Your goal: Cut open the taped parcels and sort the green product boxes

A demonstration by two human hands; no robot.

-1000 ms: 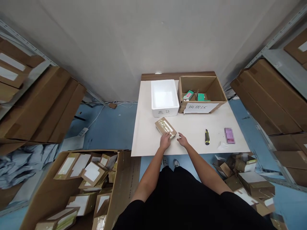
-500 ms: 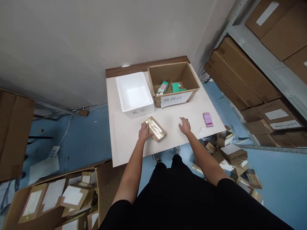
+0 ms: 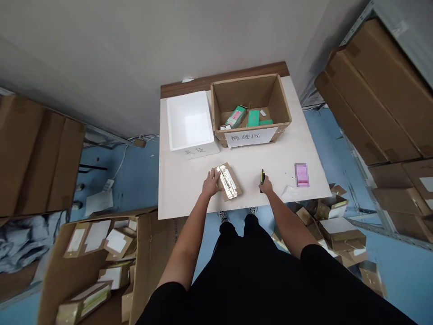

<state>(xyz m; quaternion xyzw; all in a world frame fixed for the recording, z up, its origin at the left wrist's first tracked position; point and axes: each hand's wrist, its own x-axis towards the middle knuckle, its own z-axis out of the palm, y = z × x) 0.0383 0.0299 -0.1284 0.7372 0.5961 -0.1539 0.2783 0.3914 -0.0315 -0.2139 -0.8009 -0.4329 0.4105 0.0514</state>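
A pale table (image 3: 182, 192) spreads before me, an open cardboard box (image 3: 284, 101) at its far right, a white foam box (image 3: 171, 126) just left of it. Nearer me lies a taped parcel (image 3: 230, 181). My left hand (image 3: 211, 183) touches its left side, fingers partly spread; I can't tell how firmly. Right of it, my right hand (image 3: 266, 185) is closed around a cutter (image 3: 263, 174).

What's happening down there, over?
Left hand on brown taped cardboard parcel. Right hand gripping slim black-and-yellow utility knife. White rectangular foam box behind, not blocking.
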